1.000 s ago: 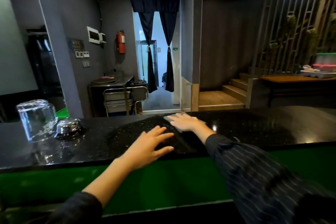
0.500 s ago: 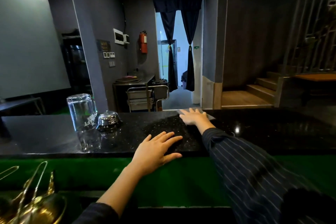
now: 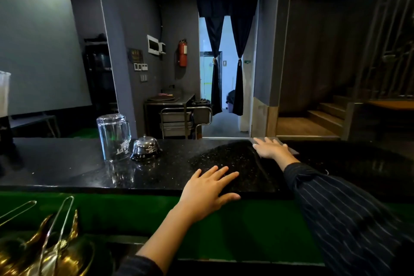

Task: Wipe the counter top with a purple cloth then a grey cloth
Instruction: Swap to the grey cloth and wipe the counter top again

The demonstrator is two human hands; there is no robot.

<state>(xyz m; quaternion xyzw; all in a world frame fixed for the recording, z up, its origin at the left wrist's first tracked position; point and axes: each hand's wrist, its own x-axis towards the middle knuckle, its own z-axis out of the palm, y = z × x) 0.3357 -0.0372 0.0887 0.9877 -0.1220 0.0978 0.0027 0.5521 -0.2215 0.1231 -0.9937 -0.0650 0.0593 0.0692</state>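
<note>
The black speckled counter top [image 3: 74, 163] runs across the view. My right hand [image 3: 270, 148] lies flat, fingers spread, on a grey cloth [image 3: 292, 151] at the counter's far edge, pressing it down. Only the cloth's corners show around the hand. My left hand [image 3: 207, 188] rests flat on the counter's near edge, fingers apart, holding nothing. A duller, streaked patch of counter [image 3: 230, 157] lies between the two hands. No purple cloth is in view.
An upturned glass mug [image 3: 113, 136] and a chrome service bell [image 3: 146, 147] stand on the counter left of my hands. Brass-coloured utensils and tongs [image 3: 47, 251] sit below the counter at bottom left. A green panel [image 3: 246, 231] faces me under the counter edge.
The view has swung left, so the mug and bell now sit nearer the middle. My right hand has slid the cloth slightly right along the far edge. My left hand stays put.
</note>
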